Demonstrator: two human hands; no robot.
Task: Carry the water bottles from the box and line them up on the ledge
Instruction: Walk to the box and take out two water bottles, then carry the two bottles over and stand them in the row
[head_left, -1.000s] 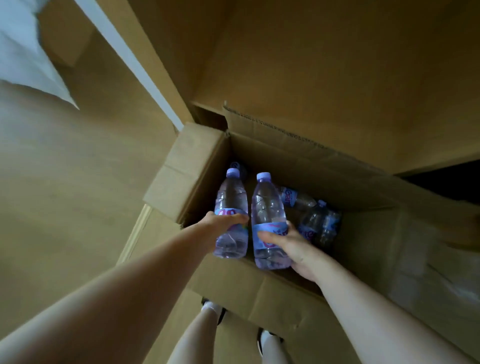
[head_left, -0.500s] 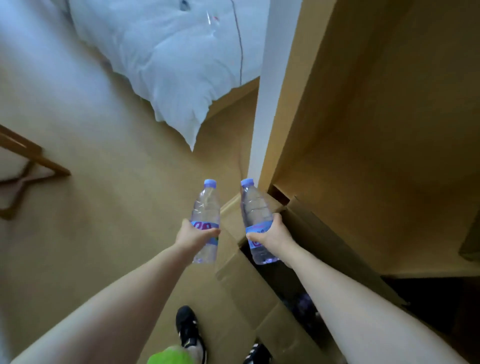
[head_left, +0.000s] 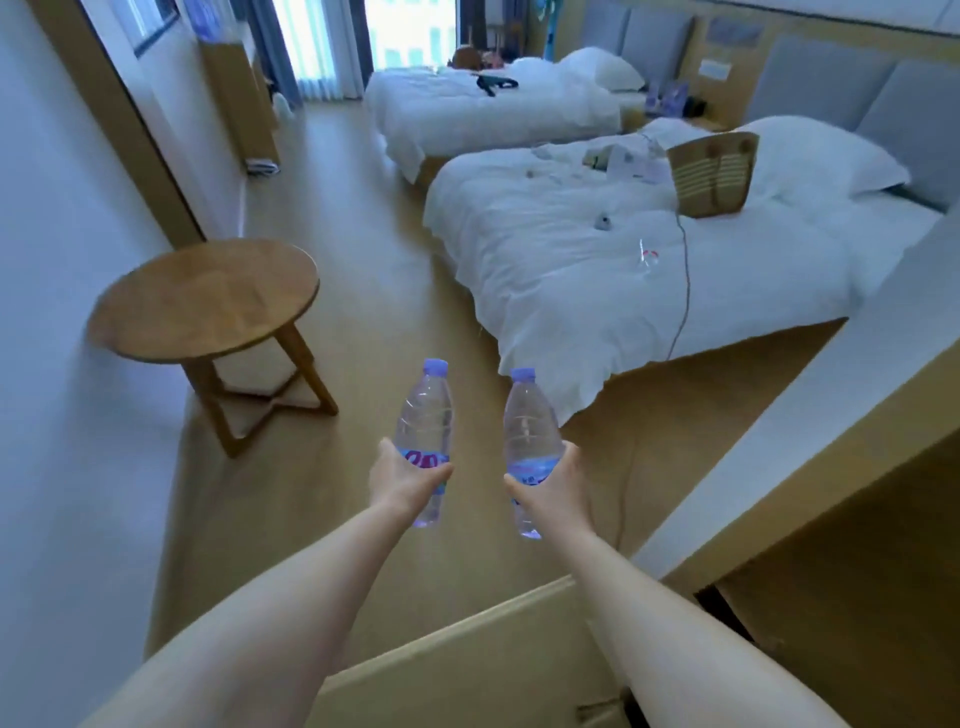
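Carried upright: clear purple-capped plastic water bottle (head_left: 425, 441) clasped in left grip (head_left: 402, 480), twin bottle (head_left: 529, 449) in right grip (head_left: 553, 486); best kept level, apart

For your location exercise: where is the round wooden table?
In the head view, the round wooden table stands left, against the wall, across the floor from the near bed.

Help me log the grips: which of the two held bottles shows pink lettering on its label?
The water bottle in the left hand: pink lettering shows above the thumb. The right hand bottle shows only a blue band.
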